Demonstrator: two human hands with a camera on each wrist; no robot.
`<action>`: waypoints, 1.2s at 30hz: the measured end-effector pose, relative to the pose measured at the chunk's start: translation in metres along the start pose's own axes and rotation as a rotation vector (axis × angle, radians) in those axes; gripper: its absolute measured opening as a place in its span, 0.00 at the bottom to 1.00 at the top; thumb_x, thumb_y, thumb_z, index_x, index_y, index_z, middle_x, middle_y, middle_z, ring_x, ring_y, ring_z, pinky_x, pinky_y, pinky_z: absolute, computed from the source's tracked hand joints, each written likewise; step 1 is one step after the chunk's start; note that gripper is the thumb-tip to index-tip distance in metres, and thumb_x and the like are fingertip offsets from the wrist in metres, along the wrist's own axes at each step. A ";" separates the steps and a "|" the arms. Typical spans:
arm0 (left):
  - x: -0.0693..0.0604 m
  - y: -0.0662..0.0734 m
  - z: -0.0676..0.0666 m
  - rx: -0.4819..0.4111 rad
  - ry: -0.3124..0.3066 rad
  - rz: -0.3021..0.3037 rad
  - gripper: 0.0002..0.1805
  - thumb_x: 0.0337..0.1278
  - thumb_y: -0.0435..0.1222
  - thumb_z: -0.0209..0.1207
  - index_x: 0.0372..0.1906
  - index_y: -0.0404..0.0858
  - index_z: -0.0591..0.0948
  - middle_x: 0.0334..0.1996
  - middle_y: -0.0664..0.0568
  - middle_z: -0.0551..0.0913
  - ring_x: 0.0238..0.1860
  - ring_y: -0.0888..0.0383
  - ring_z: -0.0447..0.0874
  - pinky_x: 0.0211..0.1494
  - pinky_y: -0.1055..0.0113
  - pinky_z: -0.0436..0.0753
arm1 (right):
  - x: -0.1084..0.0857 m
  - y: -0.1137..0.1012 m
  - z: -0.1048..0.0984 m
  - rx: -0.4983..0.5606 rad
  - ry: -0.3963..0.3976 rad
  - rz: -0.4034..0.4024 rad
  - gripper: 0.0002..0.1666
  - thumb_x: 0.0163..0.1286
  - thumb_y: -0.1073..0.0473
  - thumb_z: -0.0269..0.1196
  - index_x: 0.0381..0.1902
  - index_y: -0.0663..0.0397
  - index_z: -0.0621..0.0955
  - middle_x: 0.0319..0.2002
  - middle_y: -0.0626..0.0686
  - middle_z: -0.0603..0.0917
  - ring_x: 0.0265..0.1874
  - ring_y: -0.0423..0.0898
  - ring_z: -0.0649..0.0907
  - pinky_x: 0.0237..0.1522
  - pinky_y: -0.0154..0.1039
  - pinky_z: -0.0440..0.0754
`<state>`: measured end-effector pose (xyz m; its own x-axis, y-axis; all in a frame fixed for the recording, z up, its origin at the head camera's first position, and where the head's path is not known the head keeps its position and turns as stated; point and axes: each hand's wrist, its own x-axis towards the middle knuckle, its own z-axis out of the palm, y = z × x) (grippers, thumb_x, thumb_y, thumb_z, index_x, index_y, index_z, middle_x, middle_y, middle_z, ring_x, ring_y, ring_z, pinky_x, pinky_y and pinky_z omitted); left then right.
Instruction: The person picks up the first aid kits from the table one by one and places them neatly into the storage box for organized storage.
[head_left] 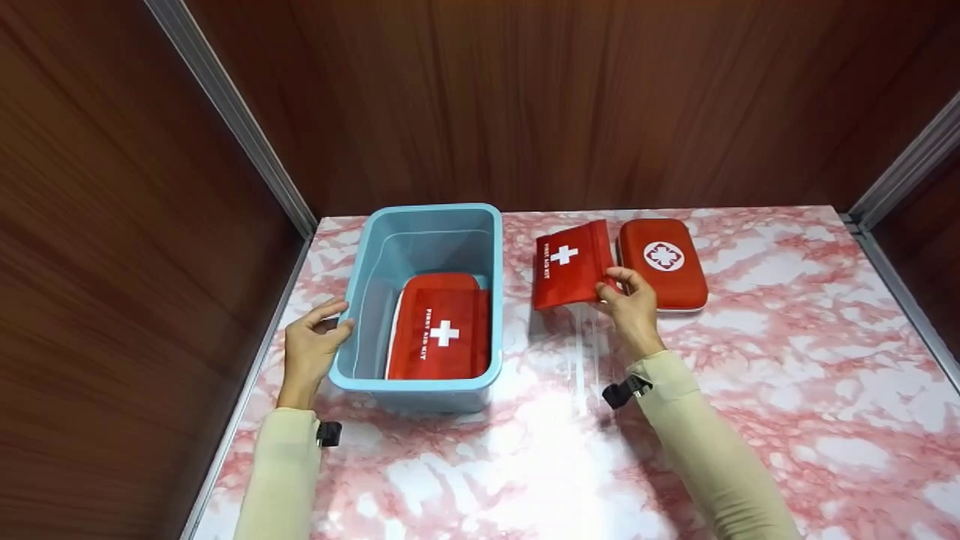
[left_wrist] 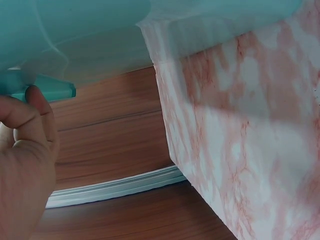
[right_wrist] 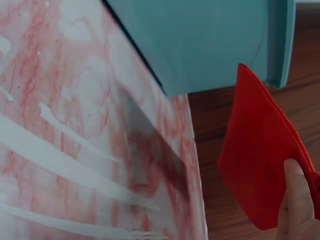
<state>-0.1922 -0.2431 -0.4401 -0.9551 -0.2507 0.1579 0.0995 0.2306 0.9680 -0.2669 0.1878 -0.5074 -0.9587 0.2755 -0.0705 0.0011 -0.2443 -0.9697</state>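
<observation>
Red fabric makes up the flat rectangular pouch [head_left: 574, 268], on which "FIRST AID KIT" is printed in white capitals beside a white cross. One corner is pinched between the thumb and fingers of the right hand [head_left: 634, 307], and the pouch is held tilted above the pink-and-white marbled table [head_left: 795, 315], between the bin and the case on the right. A ridged seam is seen along one edge in the right wrist view.

The same words and cross are borne by a second flat red pouch [head_left: 459, 352], laid over a red rounded case with a white edge [head_left: 442, 280] inside the light-blue plastic bin [head_left: 420, 385]. The bin's left rim is pinched by the left hand [head_left: 313, 346]. Just beside the held pouch, a red rounded-corner case [head_left: 675, 289] is marked with a white disc framing a cross emblem.
</observation>
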 end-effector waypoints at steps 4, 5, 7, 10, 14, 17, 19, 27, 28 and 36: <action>0.008 -0.019 -0.001 -0.005 0.016 -0.003 0.17 0.52 0.19 0.65 0.50 0.20 0.82 0.58 0.31 0.79 0.36 0.69 0.82 0.41 0.80 0.78 | -0.003 -0.004 0.002 0.015 -0.009 -0.001 0.18 0.66 0.80 0.58 0.53 0.72 0.74 0.43 0.54 0.75 0.34 0.41 0.81 0.38 0.39 0.87; 0.010 -0.023 -0.001 -0.004 0.019 -0.004 0.17 0.52 0.20 0.65 0.50 0.20 0.82 0.59 0.32 0.79 0.36 0.69 0.82 0.41 0.80 0.78 | -0.004 -0.005 0.003 0.024 -0.009 -0.003 0.18 0.66 0.80 0.58 0.53 0.71 0.74 0.43 0.54 0.75 0.34 0.41 0.81 0.38 0.39 0.87; 0.013 -0.032 -0.002 -0.002 0.025 -0.006 0.18 0.52 0.21 0.66 0.51 0.22 0.83 0.59 0.33 0.79 0.37 0.69 0.81 0.41 0.80 0.78 | -0.006 -0.008 0.004 0.045 -0.012 -0.009 0.18 0.65 0.80 0.58 0.53 0.71 0.74 0.44 0.55 0.74 0.33 0.41 0.81 0.37 0.39 0.87; 0.013 -0.033 -0.002 -0.001 0.026 0.003 0.17 0.53 0.21 0.66 0.50 0.22 0.83 0.59 0.34 0.80 0.37 0.68 0.82 0.41 0.80 0.79 | -0.009 -0.011 0.007 0.065 -0.018 -0.017 0.17 0.66 0.80 0.57 0.52 0.70 0.74 0.44 0.55 0.74 0.33 0.41 0.81 0.37 0.39 0.87; 0.012 -0.033 -0.003 -0.010 0.027 0.009 0.17 0.53 0.21 0.66 0.50 0.22 0.83 0.58 0.34 0.80 0.38 0.65 0.82 0.41 0.80 0.79 | -0.012 -0.016 0.010 0.082 -0.030 -0.017 0.17 0.66 0.80 0.57 0.52 0.68 0.74 0.46 0.55 0.74 0.34 0.42 0.81 0.38 0.39 0.87; 0.012 -0.033 -0.002 -0.006 0.027 0.005 0.18 0.52 0.21 0.66 0.50 0.22 0.83 0.58 0.34 0.80 0.38 0.64 0.83 0.40 0.80 0.79 | -0.014 -0.019 0.012 0.100 -0.036 -0.020 0.17 0.66 0.80 0.57 0.52 0.68 0.74 0.45 0.56 0.73 0.36 0.44 0.81 0.39 0.41 0.87; 0.012 -0.033 -0.002 -0.001 0.025 0.001 0.18 0.52 0.21 0.67 0.51 0.22 0.83 0.59 0.34 0.79 0.38 0.63 0.83 0.40 0.80 0.79 | -0.015 -0.022 0.013 0.122 -0.042 -0.028 0.17 0.66 0.80 0.56 0.52 0.68 0.74 0.45 0.56 0.73 0.37 0.45 0.81 0.40 0.42 0.87; 0.014 -0.034 -0.002 -0.003 0.022 -0.011 0.18 0.52 0.21 0.66 0.51 0.23 0.83 0.60 0.35 0.79 0.37 0.64 0.82 0.40 0.79 0.79 | -0.022 -0.032 0.018 0.166 -0.051 -0.084 0.16 0.65 0.80 0.57 0.50 0.67 0.74 0.40 0.54 0.75 0.36 0.45 0.81 0.37 0.43 0.87; 0.014 -0.034 -0.002 -0.008 0.022 -0.014 0.18 0.52 0.21 0.66 0.51 0.23 0.83 0.60 0.35 0.79 0.37 0.64 0.81 0.41 0.79 0.79 | -0.023 -0.033 0.018 0.170 -0.052 -0.092 0.16 0.65 0.80 0.58 0.50 0.67 0.74 0.40 0.54 0.75 0.36 0.45 0.81 0.37 0.43 0.87; 0.007 -0.015 -0.001 -0.009 0.013 -0.017 0.18 0.52 0.19 0.64 0.51 0.20 0.82 0.60 0.31 0.77 0.36 0.64 0.82 0.40 0.79 0.79 | -0.030 -0.043 0.027 0.189 -0.061 -0.131 0.15 0.65 0.79 0.59 0.48 0.68 0.75 0.38 0.54 0.75 0.37 0.46 0.80 0.37 0.43 0.87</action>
<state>-0.2003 -0.2492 -0.4534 -0.9529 -0.2670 0.1439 0.0857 0.2180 0.9722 -0.2462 0.1654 -0.4573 -0.9626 0.2611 0.0726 -0.1720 -0.3818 -0.9081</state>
